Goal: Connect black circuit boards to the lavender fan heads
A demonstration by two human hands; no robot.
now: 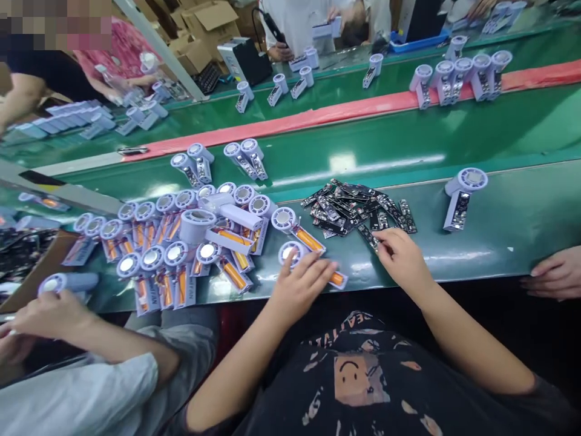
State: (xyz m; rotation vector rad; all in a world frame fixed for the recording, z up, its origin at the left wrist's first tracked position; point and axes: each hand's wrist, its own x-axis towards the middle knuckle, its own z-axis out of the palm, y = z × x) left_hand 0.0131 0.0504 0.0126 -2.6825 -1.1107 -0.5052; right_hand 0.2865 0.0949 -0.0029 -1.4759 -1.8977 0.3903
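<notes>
My left hand (300,280) lies over a lavender handheld fan (290,253) at the table's front edge, gripping it with the thumb by its round head. Part of its open handle with an orange battery shows past my fingertips; the rest is hidden under the hand. A narrow black circuit board (367,235) is pinched between the thumb and fingers of my right hand (402,257), at the near side of a heap of similar boards (340,209). Just beyond my left hand is another open fan (284,219) with its orange battery showing.
Many open fans (175,254) crowd the table to the left. One fan with a board fitted (458,209) stands at the right. A green conveyor belt (385,133) with a red strip (318,118) runs behind. Co-workers' hands (54,315) are at the left and right (558,272).
</notes>
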